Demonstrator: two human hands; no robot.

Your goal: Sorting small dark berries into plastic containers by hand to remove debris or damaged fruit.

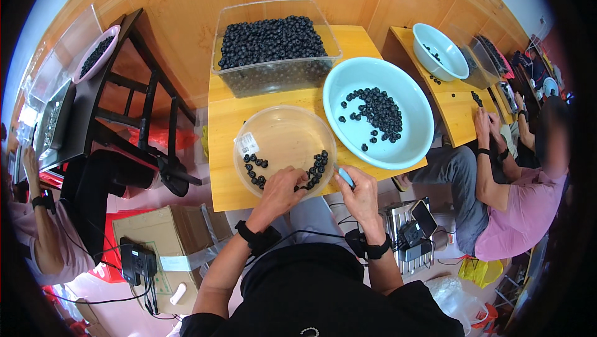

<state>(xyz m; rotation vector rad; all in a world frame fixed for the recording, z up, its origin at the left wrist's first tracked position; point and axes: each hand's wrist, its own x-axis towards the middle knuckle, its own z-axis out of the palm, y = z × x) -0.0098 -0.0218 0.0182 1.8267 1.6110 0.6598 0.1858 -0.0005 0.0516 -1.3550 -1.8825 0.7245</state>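
Observation:
My left hand [282,191] reaches over the near rim of a round clear plastic tray [280,129]. Its fingers are bent together among dark round berries [319,166] that look like blueberries; whatever they pinch is hidden. More berries lie in a curved row along the tray's near side, and a white label [247,144] is at its left. Just right of the tray, my right hand [359,197] grips a small tool with a blue handle [346,178] and a thin tip, its kind unclear. The tip points toward the tray's rim.
A clear bin [273,79] heaped with berries stands at the table's back. A light-blue basin [410,144] with loose berries sits at the right. People work at tables on both sides. A cardboard box [146,228] stands at lower left; cables run between my wrists.

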